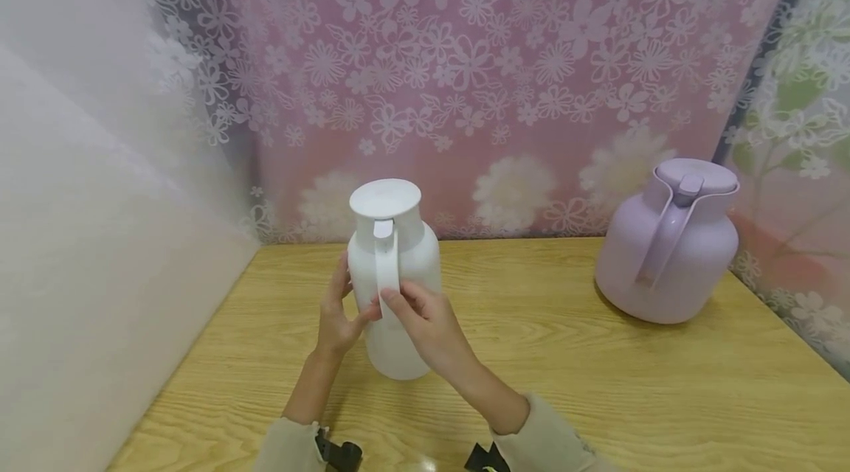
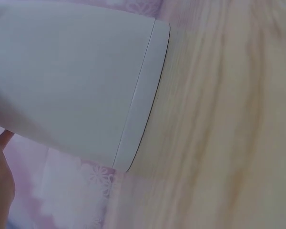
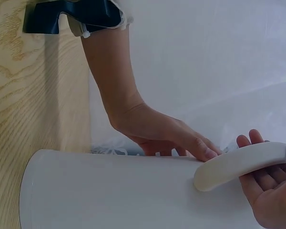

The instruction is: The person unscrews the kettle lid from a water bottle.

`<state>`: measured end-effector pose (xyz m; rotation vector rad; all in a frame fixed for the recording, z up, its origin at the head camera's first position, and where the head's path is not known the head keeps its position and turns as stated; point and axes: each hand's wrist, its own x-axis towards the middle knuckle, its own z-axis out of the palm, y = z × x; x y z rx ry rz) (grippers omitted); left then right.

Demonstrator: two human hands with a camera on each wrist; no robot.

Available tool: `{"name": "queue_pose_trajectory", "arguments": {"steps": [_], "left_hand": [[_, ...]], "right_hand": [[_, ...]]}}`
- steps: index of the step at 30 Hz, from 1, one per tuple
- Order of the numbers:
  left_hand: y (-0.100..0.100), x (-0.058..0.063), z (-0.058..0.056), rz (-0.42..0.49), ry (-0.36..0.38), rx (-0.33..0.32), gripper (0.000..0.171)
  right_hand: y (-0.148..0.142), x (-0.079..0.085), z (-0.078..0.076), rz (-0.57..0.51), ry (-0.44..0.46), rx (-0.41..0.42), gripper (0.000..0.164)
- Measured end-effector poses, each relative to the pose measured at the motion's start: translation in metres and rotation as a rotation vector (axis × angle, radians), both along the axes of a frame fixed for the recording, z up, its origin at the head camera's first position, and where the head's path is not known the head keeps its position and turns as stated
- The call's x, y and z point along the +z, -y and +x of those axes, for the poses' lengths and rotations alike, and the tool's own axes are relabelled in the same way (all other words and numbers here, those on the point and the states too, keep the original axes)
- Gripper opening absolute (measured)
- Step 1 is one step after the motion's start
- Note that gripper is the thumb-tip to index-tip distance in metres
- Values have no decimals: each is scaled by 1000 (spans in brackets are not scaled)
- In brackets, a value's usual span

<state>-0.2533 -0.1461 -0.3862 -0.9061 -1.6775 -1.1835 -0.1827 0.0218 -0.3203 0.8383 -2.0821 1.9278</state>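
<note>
A white thermos jug [image 1: 406, 350] stands upright on the wooden table, its round lid [image 1: 385, 198] closed and its handle turned towards me. My left hand [image 1: 337, 323] holds the jug's left side, with the thumb in front beside the handle's lower end. Curled fingers of my right hand [image 1: 428, 321] grip the handle [image 3: 233, 167], as the right wrist view shows. In the left wrist view the jug's base [image 2: 142, 100] meets the table.
To the right on the table [image 1: 531, 354] is a lilac jug [image 1: 690, 265] with its lid on and handle towards me. A pink flowered backdrop [image 1: 425, 110] rises behind the table. A pale wall [image 1: 99, 236] borders the left side.
</note>
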Motion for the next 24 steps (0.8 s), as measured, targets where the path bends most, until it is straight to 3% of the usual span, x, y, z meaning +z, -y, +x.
{"name": "queue_pose_trajectory", "arguments": {"steps": [5,9,12,17,24], "left_hand": [[7,11,-5,29,-59,-34,68],[11,28,-7,76,-140,-58,61],[10,47,0,83,-167,-36,61],[5,86,13,-19,-165,18,66],[-1,114,-3,-191,-173,1,59]], "right_hand": [[3,0,0,-25,-24,6,21],[4,11,10,-19,-36,-9,20],[4,20,17,3,-49,-23,20],[3,23,21,11,-70,-30,19],[3,22,21,12,-72,-29,20]]}}
